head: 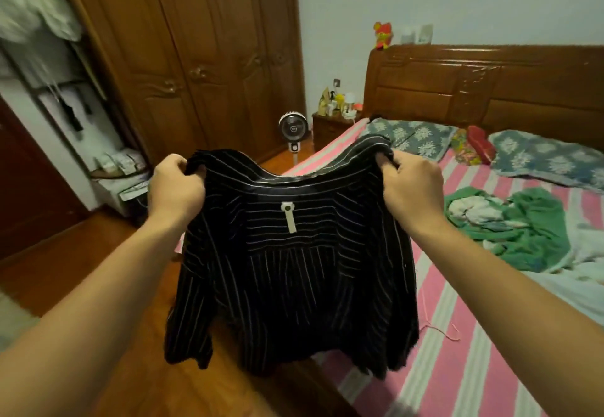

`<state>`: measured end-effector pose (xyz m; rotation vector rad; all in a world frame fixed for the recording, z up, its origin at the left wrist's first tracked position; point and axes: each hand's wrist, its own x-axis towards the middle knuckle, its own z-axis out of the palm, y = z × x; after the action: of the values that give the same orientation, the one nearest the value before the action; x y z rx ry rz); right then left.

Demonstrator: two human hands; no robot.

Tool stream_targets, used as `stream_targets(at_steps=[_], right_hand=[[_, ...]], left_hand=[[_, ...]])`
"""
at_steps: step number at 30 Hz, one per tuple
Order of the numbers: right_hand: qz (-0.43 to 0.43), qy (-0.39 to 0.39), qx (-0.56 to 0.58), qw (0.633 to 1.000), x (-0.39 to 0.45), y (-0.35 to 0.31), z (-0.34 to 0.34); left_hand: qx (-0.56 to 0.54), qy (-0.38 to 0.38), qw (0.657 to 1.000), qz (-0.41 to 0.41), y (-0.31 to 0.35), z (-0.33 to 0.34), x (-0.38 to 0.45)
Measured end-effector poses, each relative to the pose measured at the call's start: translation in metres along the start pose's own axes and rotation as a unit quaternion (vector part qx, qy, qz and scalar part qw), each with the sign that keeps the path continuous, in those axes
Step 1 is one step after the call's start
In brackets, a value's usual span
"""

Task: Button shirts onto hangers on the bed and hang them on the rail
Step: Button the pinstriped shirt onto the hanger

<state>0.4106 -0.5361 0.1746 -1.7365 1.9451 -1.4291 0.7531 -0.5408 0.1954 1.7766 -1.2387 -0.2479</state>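
I hold a black shirt with thin white stripes (pixel 294 286) spread out in the air over the near edge of the bed (pixel 474 367). My left hand (pixel 175 187) grips its left shoulder and my right hand (pixel 413 187) grips its right shoulder. The shirt's inside faces me, with a white neck label at the middle. Its hem hangs down above the bed edge and the wooden floor. No hanger is visible. At the upper left, pale clothes (pixel 36 1) hang in an open wardrobe, blurred.
The bed has a pink and white striped sheet, a crumpled green blanket (pixel 523 227) at the right and two blue patterned pillows (pixel 408 135) by the wooden headboard. A small fan (pixel 293 129) and a nightstand stand beside the bed. Closed wardrobe doors (pixel 196 57) fill the back.
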Motion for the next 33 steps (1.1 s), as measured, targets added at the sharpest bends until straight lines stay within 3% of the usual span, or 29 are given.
stream_targets(at_steps=[2, 6, 11, 13, 14, 15, 16, 18, 19, 22, 24, 26, 28, 30, 33], right_hand=[[-0.014, 0.010, 0.033, 0.999, 0.024, 0.006, 0.013], [0.100, -0.117, 0.278, 0.948, 0.058, 0.030, 0.049], [0.155, -0.217, 0.391, 0.881, 0.063, 0.053, 0.082], [0.183, -0.240, 0.499, 0.812, 0.064, 0.064, 0.087], [0.204, -0.241, 0.533, 0.785, 0.067, 0.072, 0.092], [0.226, -0.226, 0.530, 0.786, 0.071, 0.082, 0.102], [0.245, -0.190, 0.484, 0.818, 0.076, 0.095, 0.117], [0.270, -0.098, 0.382, 0.878, 0.083, 0.110, 0.145], [0.281, -0.051, 0.363, 0.887, 0.087, 0.112, 0.157], [0.341, -0.002, 0.408, 0.847, 0.096, 0.129, 0.194], [0.366, -0.007, 0.357, 0.859, 0.097, 0.151, 0.222], [0.362, -0.029, 0.203, 0.909, 0.092, 0.172, 0.251], [0.360, -0.054, 0.108, 0.925, 0.083, 0.174, 0.276], [0.375, -0.029, 0.062, 0.924, 0.076, 0.161, 0.294], [0.406, 0.071, 0.068, 0.909, 0.100, 0.138, 0.311]], left_hand=[[0.021, 0.010, 1.000, 0.008, 0.002, 0.008, 0.018], [-0.080, -0.031, 0.994, -0.069, -0.009, 0.018, 0.046], [0.017, -0.029, 0.999, -0.021, -0.029, 0.037, 0.059], [-0.140, -0.049, 0.988, -0.052, -0.027, 0.044, 0.068], [-0.233, -0.072, 0.966, -0.085, -0.027, 0.047, 0.076], [-0.293, -0.095, 0.944, -0.122, -0.029, 0.052, 0.087], [-0.302, -0.130, 0.932, -0.151, -0.035, 0.060, 0.099], [-0.247, -0.196, 0.932, -0.180, -0.049, 0.087, 0.120], [-0.238, -0.223, 0.927, -0.187, -0.055, 0.105, 0.131], [-0.243, -0.277, 0.904, -0.215, -0.084, 0.164, 0.171], [-0.205, -0.333, 0.893, -0.223, -0.113, 0.203, 0.198], [-0.091, -0.378, 0.909, -0.152, -0.147, 0.244, 0.227], [0.049, -0.368, 0.928, -0.041, -0.166, 0.282, 0.248], [0.069, -0.372, 0.926, 0.005, -0.176, 0.303, 0.258], [0.041, -0.379, 0.924, -0.002, -0.171, 0.341, 0.292]])
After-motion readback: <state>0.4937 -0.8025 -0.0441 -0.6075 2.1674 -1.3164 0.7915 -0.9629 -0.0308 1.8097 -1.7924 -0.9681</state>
